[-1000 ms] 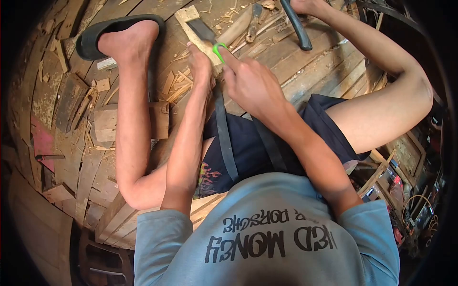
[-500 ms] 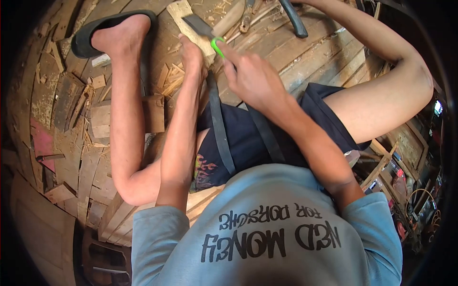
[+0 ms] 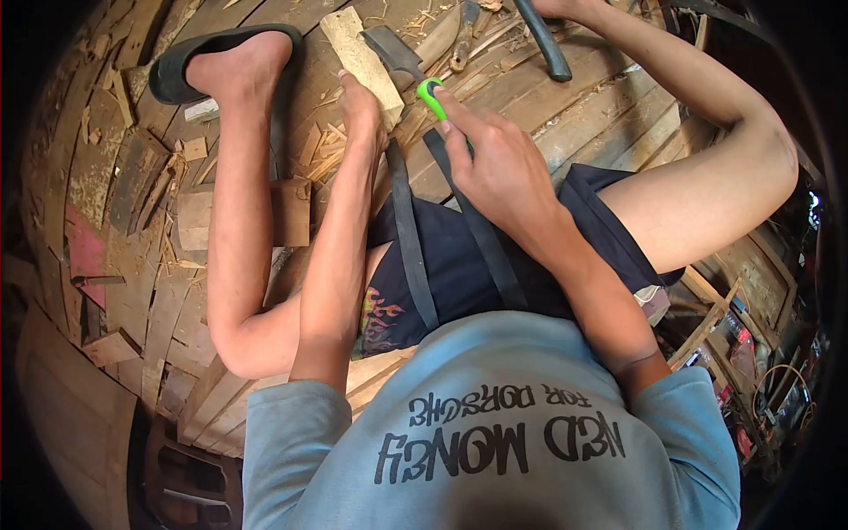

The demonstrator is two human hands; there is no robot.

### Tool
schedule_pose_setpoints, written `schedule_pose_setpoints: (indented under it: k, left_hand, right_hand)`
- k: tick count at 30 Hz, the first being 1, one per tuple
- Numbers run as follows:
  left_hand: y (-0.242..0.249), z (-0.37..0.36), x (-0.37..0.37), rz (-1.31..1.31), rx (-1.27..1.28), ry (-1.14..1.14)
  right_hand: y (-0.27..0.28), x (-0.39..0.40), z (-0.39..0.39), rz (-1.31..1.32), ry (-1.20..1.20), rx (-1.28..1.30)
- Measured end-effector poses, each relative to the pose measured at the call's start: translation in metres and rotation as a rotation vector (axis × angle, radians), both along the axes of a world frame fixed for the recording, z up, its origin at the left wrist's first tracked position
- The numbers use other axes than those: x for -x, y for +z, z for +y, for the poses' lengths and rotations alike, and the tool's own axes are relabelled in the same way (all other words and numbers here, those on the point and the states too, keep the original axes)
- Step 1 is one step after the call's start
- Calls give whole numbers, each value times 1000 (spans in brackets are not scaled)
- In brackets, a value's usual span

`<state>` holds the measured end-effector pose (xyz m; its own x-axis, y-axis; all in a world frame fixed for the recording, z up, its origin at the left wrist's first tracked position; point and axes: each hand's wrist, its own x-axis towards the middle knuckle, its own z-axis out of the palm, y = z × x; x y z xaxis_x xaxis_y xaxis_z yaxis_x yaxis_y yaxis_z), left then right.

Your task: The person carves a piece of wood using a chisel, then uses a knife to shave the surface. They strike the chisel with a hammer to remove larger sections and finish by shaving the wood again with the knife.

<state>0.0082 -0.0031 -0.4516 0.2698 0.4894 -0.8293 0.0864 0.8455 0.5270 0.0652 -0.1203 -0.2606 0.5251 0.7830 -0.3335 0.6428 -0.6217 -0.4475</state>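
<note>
Chisel (image 3: 393,49) in right hand (image 3: 499,163), fingers wrapped round green handle (image 3: 432,95), blade pointing up and left. Pale wood strip (image 3: 358,57) in left hand (image 3: 360,108), gripped near lower end; thumb along left edge, other fingers mostly hidden. Blade tip right at strip's right edge; cannot tell whether touching. Wood slivers (image 3: 331,141) on plank floor (image 3: 601,119) below left hand. Dark curved handle (image 3: 546,46) lies farther right. Wood block (image 3: 291,212) beside left shin.
</note>
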Motion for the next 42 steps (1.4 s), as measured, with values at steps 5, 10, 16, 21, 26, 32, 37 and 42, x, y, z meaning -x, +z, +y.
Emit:
schedule_pose_setpoints:
  k: [5, 10, 16, 21, 26, 32, 37, 42]
  left_hand:
    - [11, -1, 0, 187, -128, -170]
    - [-6, -2, -4, 87, -38, -23]
    - [-2, -2, -2, 138, -47, -135]
    - [-23, 1, 5, 243, -106, -254]
    - [-10, -4, 0, 226, 5, -138]
    - [-4, -6, -2, 183, -32, -112]
    - [-8, -5, 0, 152, 32, -107]
    - [-9, -20, 8, 165, -39, -159]
  right_hand:
    - [-23, 2, 31, 100, 10, 120]
    - [-14, -5, 9, 74, -3, 32]
    - [-39, -4, 39, 47, 50, 14]
    - [-19, -4, 54, 66, 40, 43]
    - [2, 4, 30, 79, 68, 75]
    - [8, 7, 23, 17, 88, 141]
    - [0, 2, 30, -68, 85, 40]
    - [-15, -1, 42, 40, 78, 150]
